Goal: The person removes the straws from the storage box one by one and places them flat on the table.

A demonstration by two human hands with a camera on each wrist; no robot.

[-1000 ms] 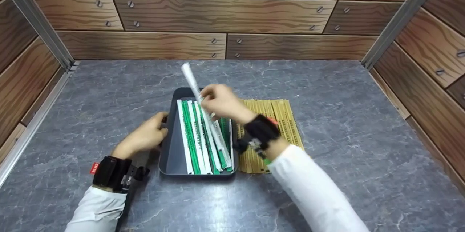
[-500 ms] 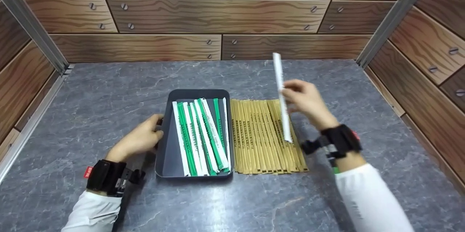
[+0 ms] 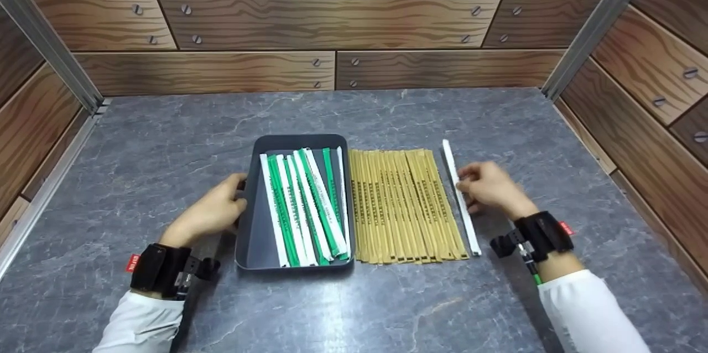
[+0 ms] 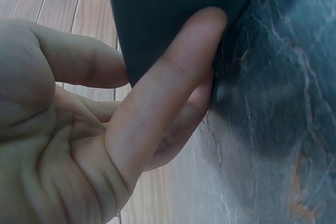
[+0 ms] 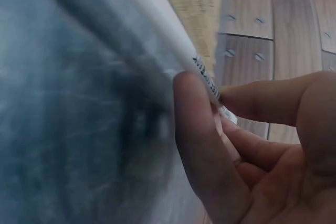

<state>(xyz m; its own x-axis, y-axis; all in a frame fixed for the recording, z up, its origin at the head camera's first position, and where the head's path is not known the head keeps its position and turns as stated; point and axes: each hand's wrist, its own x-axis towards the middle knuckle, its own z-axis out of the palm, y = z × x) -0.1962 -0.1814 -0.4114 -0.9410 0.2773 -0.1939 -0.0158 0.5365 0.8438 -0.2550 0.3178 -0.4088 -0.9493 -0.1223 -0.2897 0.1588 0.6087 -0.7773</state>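
Note:
My right hand [image 3: 489,187] pinches a white paper-wrapped straw [image 3: 451,162] between thumb and fingers, low at the right of the yellow row. The right wrist view shows dark print on this straw's wrapper [image 5: 157,11]. On the other side, my left hand [image 3: 213,206] holds the left side of a dark grey tray [image 3: 251,245]. In the left wrist view, its fingers lie against the tray's outer wall [image 4: 152,19]. Inside the tray lie several green and white wrapped straws [image 3: 301,209], roughly lengthwise, some crossing over others.
A tight row of yellow-brown wrapped sticks [image 3: 398,203] lies flat between the tray and the right hand. Wood-patterned panels [image 3: 332,21] enclose the back and sides of the grey marbled table [image 3: 387,309].
My right hand has carried the white straw from above the tray, over the yellow row, to the right and down. The left hand has stayed at the tray.

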